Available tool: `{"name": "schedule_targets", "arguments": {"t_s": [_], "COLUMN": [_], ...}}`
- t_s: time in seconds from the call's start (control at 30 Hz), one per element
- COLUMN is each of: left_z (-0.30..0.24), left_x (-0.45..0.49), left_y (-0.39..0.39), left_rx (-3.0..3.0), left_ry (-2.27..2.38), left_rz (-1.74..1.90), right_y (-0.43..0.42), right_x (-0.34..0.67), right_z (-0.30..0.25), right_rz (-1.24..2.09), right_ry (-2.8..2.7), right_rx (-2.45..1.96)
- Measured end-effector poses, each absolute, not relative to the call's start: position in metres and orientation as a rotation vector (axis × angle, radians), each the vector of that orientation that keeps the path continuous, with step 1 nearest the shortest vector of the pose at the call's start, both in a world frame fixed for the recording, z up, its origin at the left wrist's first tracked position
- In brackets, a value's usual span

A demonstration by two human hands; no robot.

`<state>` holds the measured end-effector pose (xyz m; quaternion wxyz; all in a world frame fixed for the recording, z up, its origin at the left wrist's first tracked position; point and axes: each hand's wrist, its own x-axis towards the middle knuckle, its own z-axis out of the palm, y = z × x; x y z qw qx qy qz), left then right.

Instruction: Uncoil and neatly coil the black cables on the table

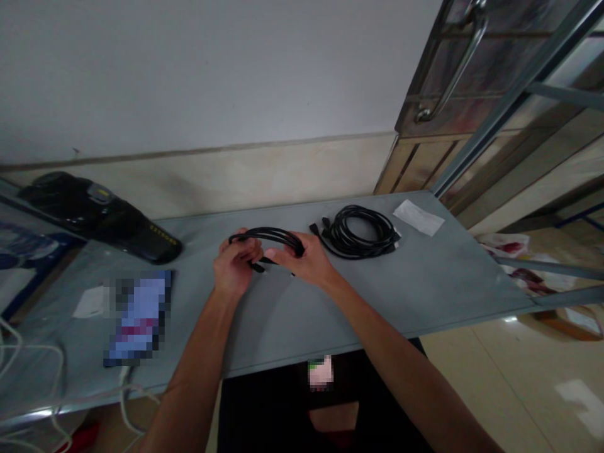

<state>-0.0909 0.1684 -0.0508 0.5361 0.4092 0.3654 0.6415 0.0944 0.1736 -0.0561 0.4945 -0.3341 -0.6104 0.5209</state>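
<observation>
A looped black cable (271, 234) is stretched between my two hands above the grey table. My left hand (236, 258) is closed round one side of the loop, its fingers curled in. The other side lies in my right hand (306, 255), fingers wrapped behind it and the thumb pointing left. Dark connector ends (257, 267) hang just below the loop, near my left fingers. To the right of my right hand, a coiled bundle of black cables (361, 233) with several plugs rests on the table, apart from my hands.
On the table (425, 289) a black handheld device (104, 217) lies at left. In front of it is a blurred blue, phone-like object (141, 314) with a white cord (125, 396). A white paper slip (418, 217) lies back right. A metal frame (514, 94) rises at right.
</observation>
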Motion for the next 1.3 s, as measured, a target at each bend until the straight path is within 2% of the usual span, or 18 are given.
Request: {"name": "schedule_targets", "arguments": {"t_s": [0.3,0.47,0.6,0.83,1.0,1.13,1.3], "left_z": [-0.066,-0.066,-0.065,-0.067,-0.071,-0.064,-0.066], "left_x": [-0.091,-0.096,-0.099,-0.096,-0.107,-0.116,-0.114], "left_y": [0.182,0.178,0.173,0.173,0.178,0.181,0.178], "left_rx": [1.134,1.428,1.568,1.365,0.957,0.636,0.751], "left_ry": [1.149,1.420,1.543,1.255,1.022,1.007,1.096], "left_rz": [1.559,1.649,1.473,1.325,1.247,1.159,1.158], "right_y": [0.162,0.161,0.162,0.167,0.169,0.170,0.170], "right_x": [0.099,0.103,0.103,0.103,0.105,0.103,0.099], "right_z": [-0.069,-0.069,-0.069,-0.075,-0.076,-0.081,-0.089], "right_rz": [1.015,1.062,1.089,0.960,0.897,0.857,0.568], "right_ry": [-1.785,-1.771,-1.740,-1.792,-1.829,-1.940,-2.242], "right_rx": [-0.772,-0.751,-0.766,-0.818,-0.804,-0.782,-0.804]}}
